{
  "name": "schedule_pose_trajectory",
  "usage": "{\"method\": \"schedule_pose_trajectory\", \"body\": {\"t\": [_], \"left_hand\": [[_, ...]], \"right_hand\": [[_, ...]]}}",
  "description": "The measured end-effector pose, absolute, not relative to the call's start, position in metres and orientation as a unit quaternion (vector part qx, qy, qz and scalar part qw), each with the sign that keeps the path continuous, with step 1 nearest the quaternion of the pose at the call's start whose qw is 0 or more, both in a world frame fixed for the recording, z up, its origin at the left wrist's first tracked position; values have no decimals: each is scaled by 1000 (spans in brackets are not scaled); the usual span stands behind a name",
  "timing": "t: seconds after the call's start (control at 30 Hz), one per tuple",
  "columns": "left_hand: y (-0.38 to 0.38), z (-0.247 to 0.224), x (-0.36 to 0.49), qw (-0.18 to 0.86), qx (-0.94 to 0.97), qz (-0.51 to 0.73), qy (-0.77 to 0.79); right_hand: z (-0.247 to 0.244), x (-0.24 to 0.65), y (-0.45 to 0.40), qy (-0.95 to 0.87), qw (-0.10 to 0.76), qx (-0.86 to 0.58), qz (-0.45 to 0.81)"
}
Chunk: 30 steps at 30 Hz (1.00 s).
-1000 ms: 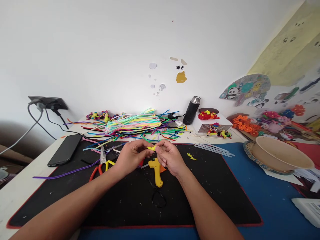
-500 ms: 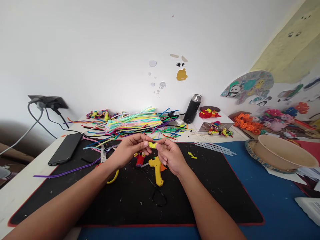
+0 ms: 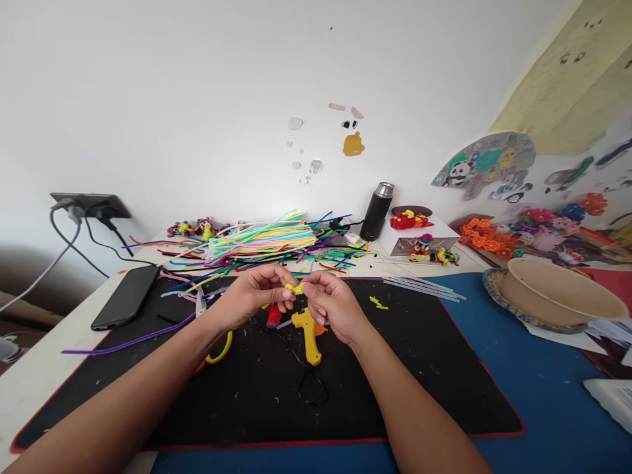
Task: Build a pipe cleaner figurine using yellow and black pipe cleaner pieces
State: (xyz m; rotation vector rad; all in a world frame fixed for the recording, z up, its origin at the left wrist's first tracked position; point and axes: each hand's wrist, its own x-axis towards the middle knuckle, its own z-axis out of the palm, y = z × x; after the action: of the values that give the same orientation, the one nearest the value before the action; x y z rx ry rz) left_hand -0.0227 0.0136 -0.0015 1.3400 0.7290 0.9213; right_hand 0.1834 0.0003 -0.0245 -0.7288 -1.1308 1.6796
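Between my two hands, above the black mat (image 3: 237, 401), is a short twisted piece of yellow pipe cleaner (image 3: 295, 289). My left hand (image 3: 261, 293) pinches its left end with thumb and fingers. The right end sits in the pinch of my right hand (image 3: 328, 303). Just below them lies a yellow glue gun (image 3: 309, 336) with its black cord looped on the mat. A red pipe-cleaner figure (image 3: 273, 316) rests left of the glue gun, partly hidden by my left hand. Scissors (image 3: 220, 349) with a yellow and red handle lie partly under my left forearm.
A heap of pipe cleaners (image 3: 261, 241) spreads along the wall. A phone (image 3: 126, 298) lies at left beside purple pipe cleaners (image 3: 128, 341). Clear glue sticks (image 3: 424, 288), yellow scraps (image 3: 378, 303), a black flask (image 3: 377, 212), a white box (image 3: 439, 230) and a bowl (image 3: 557, 296) are to the right.
The yellow piece has turned slightly in my fingers, and my hands now cover more of the red figure. The whole view has shifted a little.
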Motion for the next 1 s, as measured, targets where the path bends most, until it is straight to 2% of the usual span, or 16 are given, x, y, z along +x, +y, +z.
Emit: {"method": "schedule_pose_trajectory", "body": {"t": [0.43,0.57,0.8,1.0], "left_hand": [[13,-7,-19,672,544,392,314],[10,-1,-17,623,572,419,330],[8,5,-18,469,646,475,370],[7,5,-18,426,684,452,383]], "right_hand": [[-25,184,-1,-481,463,-268,695],[-25,183,-1,-468,471,-278,694],[-27,181,0,-453,476,-284,698],[-32,179,1,-435,477,-314,696]]}}
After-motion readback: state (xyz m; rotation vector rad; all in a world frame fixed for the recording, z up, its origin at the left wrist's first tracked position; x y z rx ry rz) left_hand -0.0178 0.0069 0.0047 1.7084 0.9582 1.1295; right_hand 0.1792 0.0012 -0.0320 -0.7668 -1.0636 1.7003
